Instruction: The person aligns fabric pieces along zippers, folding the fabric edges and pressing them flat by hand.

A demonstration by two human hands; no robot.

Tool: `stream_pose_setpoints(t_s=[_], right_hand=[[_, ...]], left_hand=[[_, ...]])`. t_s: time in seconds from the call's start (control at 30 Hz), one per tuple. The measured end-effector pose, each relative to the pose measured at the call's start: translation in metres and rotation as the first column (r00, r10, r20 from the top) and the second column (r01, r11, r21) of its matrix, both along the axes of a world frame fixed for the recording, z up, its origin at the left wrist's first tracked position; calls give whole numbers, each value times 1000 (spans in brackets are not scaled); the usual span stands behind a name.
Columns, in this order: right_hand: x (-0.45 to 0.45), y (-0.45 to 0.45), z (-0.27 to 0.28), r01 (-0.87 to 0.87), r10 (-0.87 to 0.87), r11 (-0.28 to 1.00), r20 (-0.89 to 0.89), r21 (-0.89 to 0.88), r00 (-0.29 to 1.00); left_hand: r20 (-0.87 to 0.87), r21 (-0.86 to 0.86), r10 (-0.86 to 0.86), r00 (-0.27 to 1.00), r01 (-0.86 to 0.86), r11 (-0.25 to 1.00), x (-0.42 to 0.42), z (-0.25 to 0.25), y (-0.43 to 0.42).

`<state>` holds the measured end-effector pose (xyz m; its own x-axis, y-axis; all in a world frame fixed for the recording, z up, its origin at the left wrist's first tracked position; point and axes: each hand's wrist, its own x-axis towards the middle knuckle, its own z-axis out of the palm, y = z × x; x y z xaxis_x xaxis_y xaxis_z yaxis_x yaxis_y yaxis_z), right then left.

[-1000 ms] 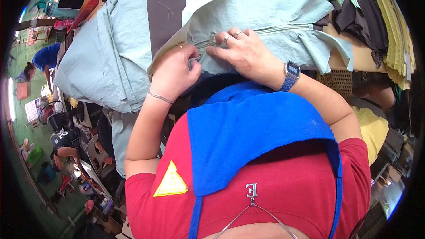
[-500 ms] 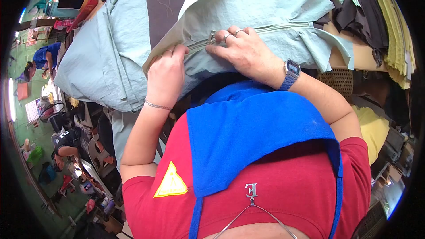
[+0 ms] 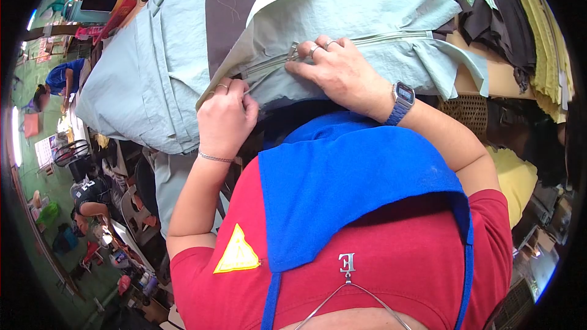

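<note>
Pale green fabric (image 3: 367,6) lies across the table in front of me, with a zipper-like strip (image 3: 391,38) running along it. At the near left edge of this cloth, my left hand (image 3: 227,105) is closed, its thumb and fingers pinching the fabric edge. To its right, my right hand (image 3: 327,61) rests on the cloth with fingers curled and thumb pressed in at a small metal piece (image 3: 293,52) on the strip. Between the hands the strip stretches at a slant. Part of the metal piece is hidden by the fingertips.
A dark grey cloth strip (image 3: 229,12) lies beneath the green fabric. Dark cloth (image 3: 498,30) and yellow cloth (image 3: 541,30) hang at the right. A red basket (image 3: 125,3) stands at the upper left. People (image 3: 64,79) are at the far left.
My left hand has moved left and slightly down along the fabric edge, away from my right hand, and more of the strip shows between them. My right hand has stayed in place.
</note>
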<state>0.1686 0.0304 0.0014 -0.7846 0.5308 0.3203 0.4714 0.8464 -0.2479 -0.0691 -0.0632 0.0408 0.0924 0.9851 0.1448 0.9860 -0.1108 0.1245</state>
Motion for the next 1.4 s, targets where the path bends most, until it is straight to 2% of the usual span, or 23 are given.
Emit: stream_pose_setpoints(t_s=[0.17,0.27,0.3,0.43,0.53,0.63,0.73,0.93,1.03,1.13,1.23,1.33,1.4], right_hand=[[-1,0,-1,7,-7,1000,9,15,1000],[-1,0,-2,6,-6,1000,-11,20,1000],[-1,0,-2,6,-6,1000,-15,26,1000],[-1,0,-1,24,-26,999,54,33,998],[0,-1,-2,20,-22,999,39,35,999],[0,0,0,17,-18,1000,42,26,999],[0,0,1,18,-19,1000,46,23,999],[0,0,-1,15,-16,999,40,37,999],[0,0,-1,16,-18,999,59,34,998],[-1,-1,4,15,-20,999,105,41,994],[-1,-2,1,5,-11,998,90,63,996],[-2,-2,3,-23,16,997,97,67,995],[-3,-1,4,-28,21,998,109,64,994]], left_hand=[[147,19,-15,989,13,1000,-4,8,3],[378,111,-94,921,55,992,4,7,12],[515,75,-87,853,56,996,4,3,13],[550,9,25,835,-36,999,2,-5,24],[522,-214,186,833,-83,973,14,15,26],[400,-43,-72,914,98,994,4,4,27],[452,-297,248,857,-118,948,4,10,26],[468,-199,263,844,-190,961,2,-3,28],[486,-210,261,834,-178,961,-1,-11,31],[480,-313,345,807,-209,926,2,-7,34],[509,-279,330,795,-211,937,0,-13,33],[568,-168,251,784,-188,968,-3,-23,32],[640,-159,242,729,-182,970,-2,-22,31]])
